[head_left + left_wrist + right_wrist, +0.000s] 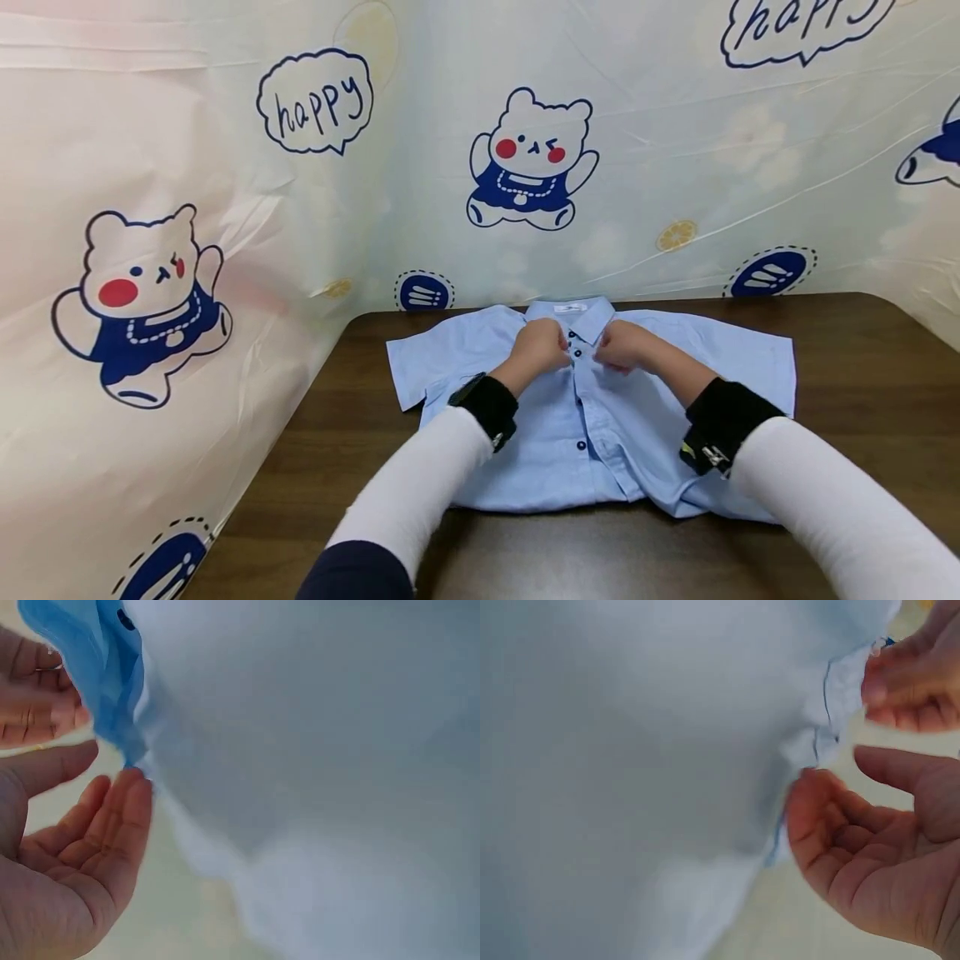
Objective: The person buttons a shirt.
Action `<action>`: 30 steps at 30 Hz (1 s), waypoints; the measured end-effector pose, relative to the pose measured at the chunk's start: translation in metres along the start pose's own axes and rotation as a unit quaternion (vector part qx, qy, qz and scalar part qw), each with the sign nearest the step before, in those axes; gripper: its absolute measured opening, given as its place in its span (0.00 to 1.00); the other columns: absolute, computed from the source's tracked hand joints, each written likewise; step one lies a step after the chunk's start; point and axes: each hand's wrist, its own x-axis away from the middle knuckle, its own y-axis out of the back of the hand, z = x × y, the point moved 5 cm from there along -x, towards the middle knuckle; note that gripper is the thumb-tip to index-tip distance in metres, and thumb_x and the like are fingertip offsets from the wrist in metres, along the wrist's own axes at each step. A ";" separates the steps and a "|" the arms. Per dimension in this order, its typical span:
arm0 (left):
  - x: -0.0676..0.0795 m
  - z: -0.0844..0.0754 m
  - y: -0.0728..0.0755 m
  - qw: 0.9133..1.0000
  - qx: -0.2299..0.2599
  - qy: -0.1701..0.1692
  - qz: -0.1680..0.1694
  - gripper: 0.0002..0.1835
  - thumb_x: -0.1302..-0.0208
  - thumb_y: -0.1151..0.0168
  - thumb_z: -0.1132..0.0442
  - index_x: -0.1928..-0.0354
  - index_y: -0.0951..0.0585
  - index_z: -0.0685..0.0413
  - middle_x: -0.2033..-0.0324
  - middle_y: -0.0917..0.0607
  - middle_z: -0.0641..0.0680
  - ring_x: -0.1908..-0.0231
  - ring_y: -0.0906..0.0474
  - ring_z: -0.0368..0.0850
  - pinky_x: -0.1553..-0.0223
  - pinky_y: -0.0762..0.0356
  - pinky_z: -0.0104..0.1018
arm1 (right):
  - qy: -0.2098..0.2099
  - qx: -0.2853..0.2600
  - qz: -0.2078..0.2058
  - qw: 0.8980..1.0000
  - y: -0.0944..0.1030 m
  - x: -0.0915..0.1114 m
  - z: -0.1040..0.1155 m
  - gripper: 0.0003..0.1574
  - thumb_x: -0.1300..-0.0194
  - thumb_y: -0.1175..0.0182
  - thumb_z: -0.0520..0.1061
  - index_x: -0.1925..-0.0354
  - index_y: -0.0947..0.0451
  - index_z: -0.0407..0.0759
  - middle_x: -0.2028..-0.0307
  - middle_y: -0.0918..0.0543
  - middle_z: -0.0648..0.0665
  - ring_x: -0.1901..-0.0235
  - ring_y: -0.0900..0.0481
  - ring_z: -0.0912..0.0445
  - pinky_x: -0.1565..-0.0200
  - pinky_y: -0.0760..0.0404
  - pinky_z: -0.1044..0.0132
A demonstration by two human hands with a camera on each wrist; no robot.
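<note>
A light-blue short-sleeved shirt [525,450] lies front up, its collar [592,315] at the far side. Dark buttons [581,445] run down the middle placket. My left hand [538,345] is just left of the upper placket. In the left wrist view its fingertips [136,784] touch the fabric edge, with the thumb apart from them. On the other side of the placket is my right hand [628,346]. The right wrist view shows its bent fingers [814,799] against the cloth and its thumb held away. Much of the shirt is blurred in both wrist views.
The shirt lies on a dark brown wooden table [300,500]. A printed curtain [420,192] with cartoon bears hangs behind the table and along its left side. Dark bands [491,407] wrap both wrists over white sleeves.
</note>
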 end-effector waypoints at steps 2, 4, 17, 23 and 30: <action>0.013 0.003 0.003 0.997 -0.062 -0.031 0.021 0.10 0.45 0.27 0.56 0.66 0.15 0.52 0.73 0.20 0.45 0.70 0.24 0.41 0.67 0.27 0.33 | 0.023 0.094 0.010 0.995 0.002 0.014 0.001 0.16 0.35 0.39 0.43 0.62 0.21 0.28 0.71 0.20 0.41 0.70 0.22 0.51 0.65 0.21 0.59; 0.028 0.009 0.003 0.991 -0.110 -0.047 0.054 0.18 0.49 0.24 0.51 0.59 0.15 0.51 0.66 0.17 0.46 0.64 0.22 0.42 0.62 0.24 0.35 | 0.034 0.163 0.030 0.986 0.002 0.030 -0.002 0.22 0.36 0.37 0.47 0.57 0.23 0.27 0.65 0.19 0.39 0.65 0.21 0.47 0.59 0.21 0.53; 0.061 0.040 -0.022 0.946 -0.211 -0.085 0.233 0.59 0.64 0.20 0.36 0.27 0.36 0.46 0.32 0.31 0.52 0.33 0.38 0.48 0.33 0.40 0.41 | 0.013 0.268 0.120 0.956 -0.016 0.053 -0.024 0.42 0.39 0.37 0.65 0.55 0.26 0.26 0.61 0.20 0.35 0.61 0.24 0.46 0.50 0.25 0.47; 0.053 0.046 -0.017 0.951 -0.192 -0.087 0.227 0.58 0.61 0.20 0.38 0.27 0.37 0.48 0.31 0.33 0.52 0.31 0.40 0.48 0.32 0.42 0.41 | 0.001 0.263 0.110 0.959 -0.015 0.038 -0.027 0.43 0.40 0.36 0.66 0.55 0.27 0.25 0.62 0.22 0.36 0.62 0.26 0.47 0.50 0.26 0.49; 0.048 0.044 -0.013 0.956 -0.175 -0.077 0.221 0.59 0.61 0.19 0.41 0.27 0.38 0.49 0.30 0.35 0.52 0.30 0.42 0.47 0.32 0.43 0.39 | 0.008 0.259 0.094 0.961 -0.010 0.028 -0.029 0.44 0.41 0.34 0.64 0.54 0.28 0.23 0.60 0.22 0.33 0.58 0.25 0.44 0.47 0.27 0.49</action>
